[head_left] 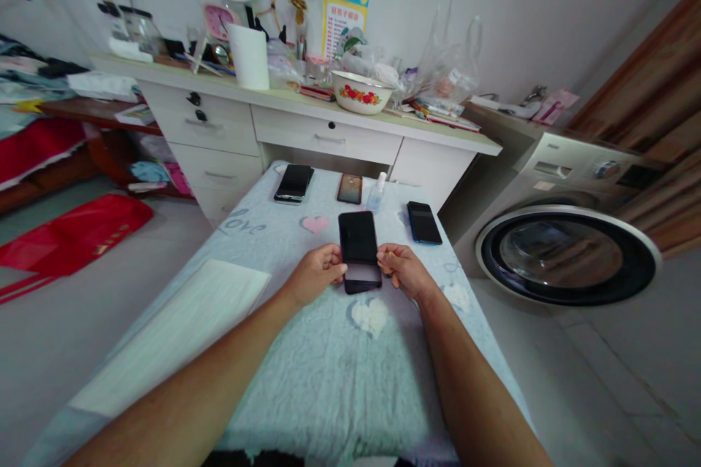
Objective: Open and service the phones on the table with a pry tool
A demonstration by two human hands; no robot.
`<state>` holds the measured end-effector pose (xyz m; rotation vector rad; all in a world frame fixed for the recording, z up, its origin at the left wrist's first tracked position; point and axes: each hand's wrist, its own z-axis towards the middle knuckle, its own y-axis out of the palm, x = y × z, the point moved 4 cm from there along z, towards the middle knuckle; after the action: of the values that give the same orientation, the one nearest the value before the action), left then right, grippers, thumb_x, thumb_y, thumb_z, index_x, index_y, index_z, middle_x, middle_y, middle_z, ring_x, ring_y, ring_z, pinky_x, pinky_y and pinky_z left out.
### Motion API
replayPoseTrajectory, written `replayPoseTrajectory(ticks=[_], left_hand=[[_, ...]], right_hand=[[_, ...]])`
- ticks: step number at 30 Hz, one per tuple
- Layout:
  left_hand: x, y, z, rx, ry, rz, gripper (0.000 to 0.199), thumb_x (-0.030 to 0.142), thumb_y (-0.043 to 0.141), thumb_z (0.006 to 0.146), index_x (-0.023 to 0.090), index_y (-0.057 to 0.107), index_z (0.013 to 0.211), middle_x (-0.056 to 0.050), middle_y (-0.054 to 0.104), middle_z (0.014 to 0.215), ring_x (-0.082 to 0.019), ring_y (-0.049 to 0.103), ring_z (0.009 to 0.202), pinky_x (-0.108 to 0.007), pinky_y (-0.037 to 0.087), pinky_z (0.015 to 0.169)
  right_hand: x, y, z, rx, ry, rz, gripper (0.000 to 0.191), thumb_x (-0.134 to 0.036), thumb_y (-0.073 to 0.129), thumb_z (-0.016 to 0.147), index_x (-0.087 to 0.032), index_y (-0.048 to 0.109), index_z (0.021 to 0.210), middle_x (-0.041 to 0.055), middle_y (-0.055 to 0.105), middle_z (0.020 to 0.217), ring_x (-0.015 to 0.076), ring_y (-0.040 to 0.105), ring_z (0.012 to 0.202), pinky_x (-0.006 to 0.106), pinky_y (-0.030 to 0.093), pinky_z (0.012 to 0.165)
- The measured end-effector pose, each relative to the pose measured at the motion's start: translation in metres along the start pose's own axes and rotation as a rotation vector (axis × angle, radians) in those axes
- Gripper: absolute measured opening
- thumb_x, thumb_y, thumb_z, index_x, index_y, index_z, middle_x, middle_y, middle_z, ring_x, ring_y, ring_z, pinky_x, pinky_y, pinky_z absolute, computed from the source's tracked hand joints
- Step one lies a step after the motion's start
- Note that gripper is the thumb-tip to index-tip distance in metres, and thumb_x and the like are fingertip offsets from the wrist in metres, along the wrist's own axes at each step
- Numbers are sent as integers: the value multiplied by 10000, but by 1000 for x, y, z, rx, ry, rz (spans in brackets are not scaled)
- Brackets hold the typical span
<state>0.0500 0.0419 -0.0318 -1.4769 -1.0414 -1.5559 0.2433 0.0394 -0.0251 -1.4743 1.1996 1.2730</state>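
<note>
My left hand (316,273) grips the left edge of a black smartphone (358,237), thumb toward its front. On the opposite edge, the bent fingers of my right hand (404,268) pinch the same phone. Its screen is dark, with a paler grey band across the lower part; I cannot tell whether that is a reflection or a separate layer. Beyond it lie a small brownish phone (350,189) and a clear spray bottle (376,193) with a white cap. A blue-edged phone (423,223) rests to the right, and a black phone (294,182), apparently stacked on another, sits at the far left.
A light blue cloth with hearts covers the table (328,379). A pale flat strip (180,336) lies along its left side. Behind stands a white desk (213,139) bearing a floral enamel bowl (361,93). A washing machine (564,182) is at the right.
</note>
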Motion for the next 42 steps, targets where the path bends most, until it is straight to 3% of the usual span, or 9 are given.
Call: replayPoseTrajectory(ticks=[12, 27, 33, 36, 42], left_hand=[[-4, -4, 2, 82, 21, 35, 330, 313, 653, 730, 134, 629, 1006, 18, 594, 678, -120, 541, 603, -245, 418, 582], [7, 8, 6, 184, -29, 75, 310, 288, 654, 686, 146, 674, 961, 36, 568, 591, -136, 542, 567, -249, 406, 562], [20, 34, 29, 169, -37, 44, 242, 274, 627, 699, 155, 666, 906, 47, 545, 559, -129, 534, 552, -250, 414, 566], [17, 53, 49, 201, -30, 10, 265, 251, 624, 698, 152, 655, 942, 53, 539, 555, -126, 523, 532, -245, 405, 543], [3, 95, 97, 197, 3, 98, 200, 192, 581, 750, 132, 668, 920, 53, 507, 508, -116, 491, 500, -234, 389, 529]], right_hand=[[-4, 3, 0, 11, -14, -84, 268, -445, 613, 732, -191, 534, 704, -86, 379, 517, 45, 223, 388, 195, 158, 362], [1, -11, 13, 109, -100, -265, 232, -408, 570, 723, -182, 576, 673, -46, 450, 514, 82, 349, 464, 212, 242, 447], [-28, -36, 5, 253, -95, -416, 218, -353, 546, 738, -177, 592, 619, -37, 443, 482, 85, 347, 436, 224, 243, 438], [-43, -60, 2, 380, -87, -626, 215, -310, 515, 758, -174, 630, 638, -24, 478, 485, 91, 384, 433, 225, 265, 442], [-53, -106, 1, 518, -26, -794, 210, -260, 517, 766, -162, 671, 662, 11, 564, 548, 115, 477, 503, 226, 308, 481]])
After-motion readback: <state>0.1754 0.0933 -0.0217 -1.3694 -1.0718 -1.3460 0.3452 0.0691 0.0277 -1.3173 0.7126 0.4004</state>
